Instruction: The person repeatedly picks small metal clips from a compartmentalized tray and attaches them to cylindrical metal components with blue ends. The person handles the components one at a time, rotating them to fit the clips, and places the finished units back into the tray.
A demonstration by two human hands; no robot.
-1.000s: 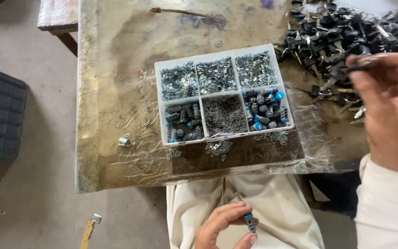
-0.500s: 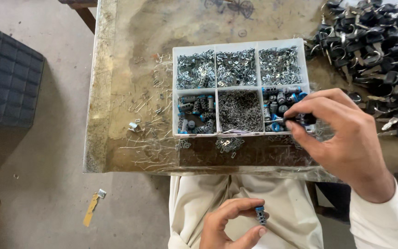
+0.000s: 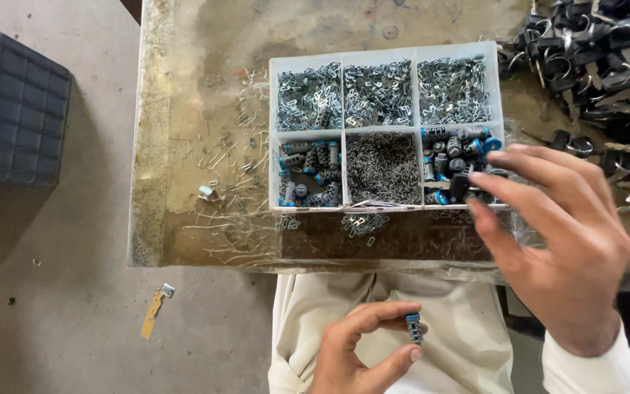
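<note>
Left hand [image 3: 362, 350] grip pinching small blue-tipped cylinder [image 3: 414, 328], right hand [image 3: 555, 241] grip seemingly pinching dark piece [image 3: 460, 187] over white compartment tray [image 3: 384, 55]

Two bare hands at work, one low over the lap, one stretched forward.

The left hand [image 3: 362, 350] sits low at the bottom edge of the view, palm turned up and inward, with thumb and forefinger curled toward each other in a pinch; the other fingers fold loosely beneath. The right hand [image 3: 555, 241] reaches forward from a white-sleeved wrist at the lower right, back of the hand facing up, fingers spread and bent downward, the thumb angled in under them. Its fingertips [image 3: 501, 157] seem to be closing together, though the hand's own bulk hides the grip.
</note>
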